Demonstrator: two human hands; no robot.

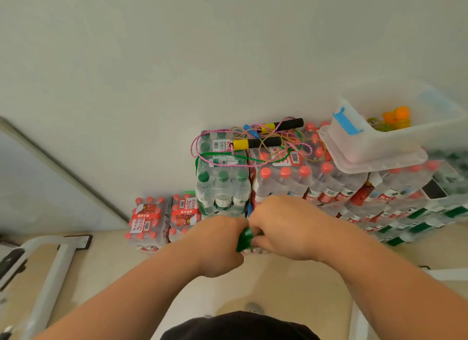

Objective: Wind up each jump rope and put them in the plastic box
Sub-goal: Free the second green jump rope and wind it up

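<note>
Green handle [245, 238] right in the middle, caught between both hands, low in front of the stacked packs of bottled water [222, 187]. The left hand [217, 246] comes in from the lower left with its fingers curled round the handle's lower part. The right hand [283, 228] reaches in from the right, knuckles up, fingers closed over the upper end. The two hands touch. The handle's long axis is tilted, its top leaning up and away toward the bottles.

Further out, a green cord [228, 154] lies across the top of the packs. It is tangled with a pink rope [202, 147] whose black-and-yellow handles lie almost level. To the right sits the plastic box [379, 147], resting on the red-capped packs, with orange handles [396, 115] inside.
</note>
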